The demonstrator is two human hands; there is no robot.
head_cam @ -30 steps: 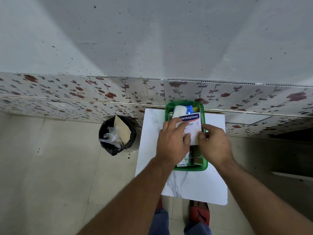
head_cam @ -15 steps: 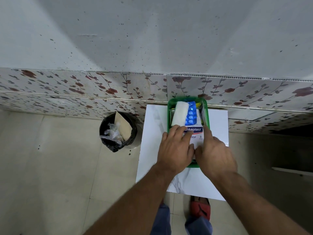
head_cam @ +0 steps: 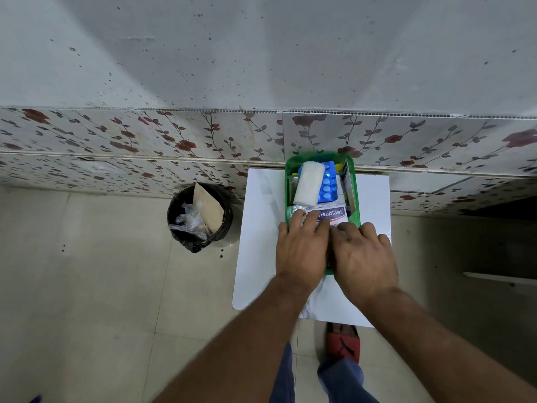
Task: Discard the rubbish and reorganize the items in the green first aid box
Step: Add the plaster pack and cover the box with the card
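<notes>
- Head view: we find the green box (head_cam: 322,161) on the white table (head_cam: 261,228), at its far edge against the flowered wall.
- Inside, at the far end, a white bandage roll (head_cam: 308,183) lies beside a blue pill strip (head_cam: 327,184); a plaster packet (head_cam: 332,215) lies flat in the middle.
- The left hand (head_cam: 302,251) rests palm down over the near half of the box, fingers spread, fingertips touching the plaster packet. The right hand (head_cam: 364,257) lies beside it, also flat and spread; we cannot tell what it presses, since both hands hide the near contents.
- A black bin (head_cam: 200,216) stands on the floor just left of the table, holding a brown card and clear plastic.
- We judge the step in hand to be reorganizing: settling the packet flat.
- The next move calls for lifting both hands clear and checking the hidden near end for leftover rubbish.
</notes>
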